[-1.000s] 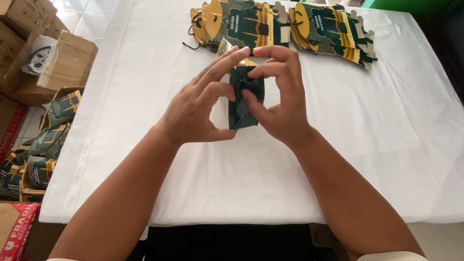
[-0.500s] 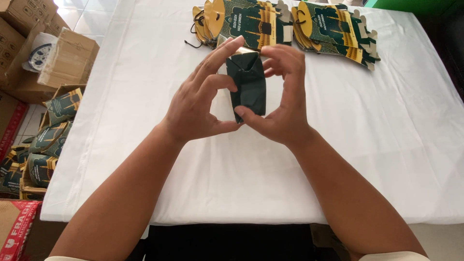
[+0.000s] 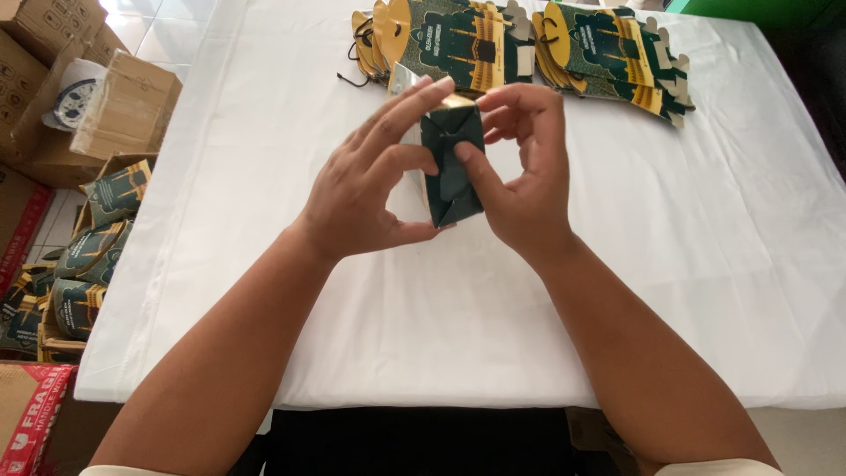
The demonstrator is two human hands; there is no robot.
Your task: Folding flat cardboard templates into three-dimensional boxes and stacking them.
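A table [image 3: 264,264] draped in white cloth carries two fanned stacks of flat green-and-gold cartons at its far edge, one stack [image 3: 441,40] left of the other [image 3: 612,53].

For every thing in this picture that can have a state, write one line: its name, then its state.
Left hand: gripping the dark green box.
Right hand: gripping it, thumb pressing a flap.
Dark green box: partly folded, held above the table.
Flat cartons: unfolded, stacked in two piles.
White tablecloth: spread, lightly creased.
Cardboard box: closed, beside the table.
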